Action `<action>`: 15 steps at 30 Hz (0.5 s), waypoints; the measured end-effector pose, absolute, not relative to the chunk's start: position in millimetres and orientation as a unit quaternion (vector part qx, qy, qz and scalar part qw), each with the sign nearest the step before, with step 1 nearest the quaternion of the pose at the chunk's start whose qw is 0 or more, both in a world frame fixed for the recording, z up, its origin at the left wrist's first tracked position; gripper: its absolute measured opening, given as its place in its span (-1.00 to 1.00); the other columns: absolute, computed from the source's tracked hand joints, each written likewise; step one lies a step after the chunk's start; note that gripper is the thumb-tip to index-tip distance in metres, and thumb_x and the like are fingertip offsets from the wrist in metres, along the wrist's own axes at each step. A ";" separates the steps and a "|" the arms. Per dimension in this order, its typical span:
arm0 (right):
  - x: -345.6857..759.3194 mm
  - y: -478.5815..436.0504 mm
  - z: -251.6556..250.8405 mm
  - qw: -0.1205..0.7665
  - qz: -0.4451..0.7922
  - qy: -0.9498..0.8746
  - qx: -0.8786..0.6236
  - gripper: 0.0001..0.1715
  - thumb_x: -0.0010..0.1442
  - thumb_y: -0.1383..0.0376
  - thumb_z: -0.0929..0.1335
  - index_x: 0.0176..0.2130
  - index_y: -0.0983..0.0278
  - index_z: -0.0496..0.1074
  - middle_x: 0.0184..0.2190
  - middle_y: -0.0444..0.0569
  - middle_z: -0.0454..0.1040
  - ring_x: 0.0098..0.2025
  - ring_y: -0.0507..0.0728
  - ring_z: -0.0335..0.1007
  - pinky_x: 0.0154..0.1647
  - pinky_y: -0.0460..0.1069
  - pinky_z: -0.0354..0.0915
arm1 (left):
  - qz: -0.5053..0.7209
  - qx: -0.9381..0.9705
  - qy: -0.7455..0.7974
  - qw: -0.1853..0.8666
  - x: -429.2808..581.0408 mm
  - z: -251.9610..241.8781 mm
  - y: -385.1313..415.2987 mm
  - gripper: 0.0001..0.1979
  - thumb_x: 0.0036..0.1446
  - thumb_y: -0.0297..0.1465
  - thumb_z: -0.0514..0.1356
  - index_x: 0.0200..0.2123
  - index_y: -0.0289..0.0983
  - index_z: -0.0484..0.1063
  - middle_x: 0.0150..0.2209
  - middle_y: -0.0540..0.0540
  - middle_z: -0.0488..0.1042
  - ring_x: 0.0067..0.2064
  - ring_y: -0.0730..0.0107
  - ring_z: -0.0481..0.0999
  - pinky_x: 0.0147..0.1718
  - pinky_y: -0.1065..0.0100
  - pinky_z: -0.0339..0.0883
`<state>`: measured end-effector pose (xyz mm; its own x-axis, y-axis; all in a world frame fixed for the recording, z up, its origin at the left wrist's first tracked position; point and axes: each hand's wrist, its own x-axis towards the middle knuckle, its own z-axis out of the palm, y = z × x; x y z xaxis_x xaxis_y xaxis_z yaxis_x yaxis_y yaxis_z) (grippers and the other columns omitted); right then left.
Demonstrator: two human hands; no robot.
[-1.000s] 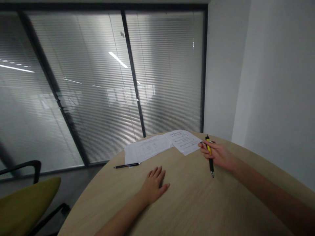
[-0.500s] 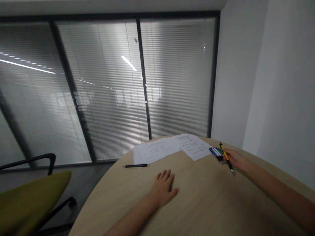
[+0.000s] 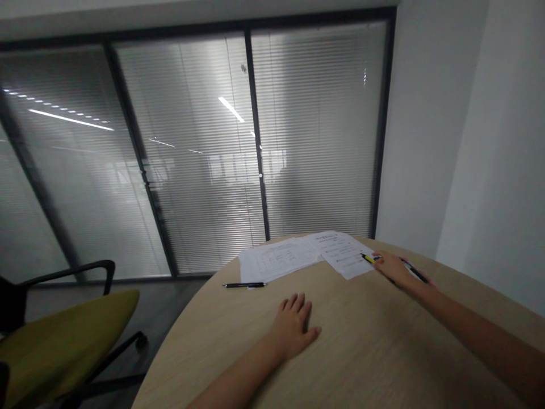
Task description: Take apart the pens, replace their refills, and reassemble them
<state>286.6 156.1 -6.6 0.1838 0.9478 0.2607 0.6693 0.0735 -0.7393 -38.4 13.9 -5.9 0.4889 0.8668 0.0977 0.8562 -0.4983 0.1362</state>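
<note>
My left hand (image 3: 293, 326) lies palm down on the wooden table (image 3: 340, 341), fingers spread and holding nothing. A black pen (image 3: 244, 285) rests just beyond it, by the lower edge of the left paper sheet (image 3: 281, 258). At the right, my right hand (image 3: 394, 270) is closed on a yellow and black pen (image 3: 367, 258), whose dark end sticks out over the right printed sheet (image 3: 340, 253). The rest of that pen is hidden by my fingers. Behind my right wrist lies a dark pen (image 3: 416, 270) with a reddish end, partly covered.
An olive-green chair (image 3: 85, 335) with black armrests stands left of the table. Beyond the table's curved far edge is a glass partition (image 3: 213, 170) with blinds. A pale wall (image 3: 426, 142) rises on the right.
My right hand has turned over, and the yellow and black pen now points left across the paper. The row of markers is covered from sight. The dark pen behind my wrist has come into view.
</note>
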 end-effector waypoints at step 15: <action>269.4 167.1 -37.4 0.138 -0.092 -0.701 -0.693 -0.65 0.17 0.47 0.12 -0.22 0.40 0.42 -0.27 0.18 0.46 -0.20 0.14 0.38 -0.25 -0.06 0.21 | 0.089 0.860 0.502 0.033 -39.8 -12.5 14.6 -0.40 0.07 -0.11 -0.04 0.11 -0.33 0.09 0.18 -0.27 0.00 0.17 0.03 -0.03 0.08 0.05 -0.15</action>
<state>269.4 167.1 -37.4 -0.0007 0.9474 0.3201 0.9978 0.0218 -0.0622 -39.8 14.6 -12.5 0.4808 0.8686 0.1197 0.8571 -0.4944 0.1450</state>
